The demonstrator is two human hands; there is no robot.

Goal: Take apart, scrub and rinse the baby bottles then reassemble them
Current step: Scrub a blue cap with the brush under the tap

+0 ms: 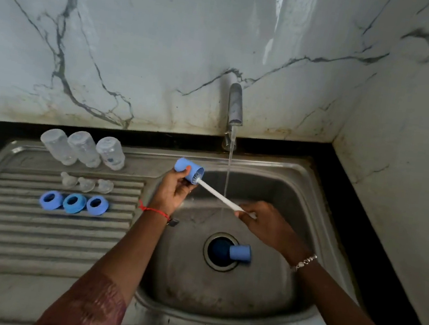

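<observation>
Steel drainboard (41,246): left of frame, ribbed; carries the dismantled parts in three rows.
Bottles (84,148): three clear bodies, mouths down, side by side at the drainboard's far edge.
Nipples (86,184): three, clear, in a row just below the bottles.
Rings (74,203): three, blue, in a row below the nipples.
Left hand (174,192): centre of frame, at the basin's left edge; fingers and thumb curled round a blue cap (186,168), open end facing right.
Brush (219,196): head inside the held cap; white handle slants down to the right, crossing the line of the water stream (229,164).
Tap (236,105): above centre, running.
Second cap (240,252): blue, on its side at the drain's (217,250) right edge, low in the sink (259,291).
Right hand (263,220): right of centre; fingers closed round the handle's lower end.
</observation>
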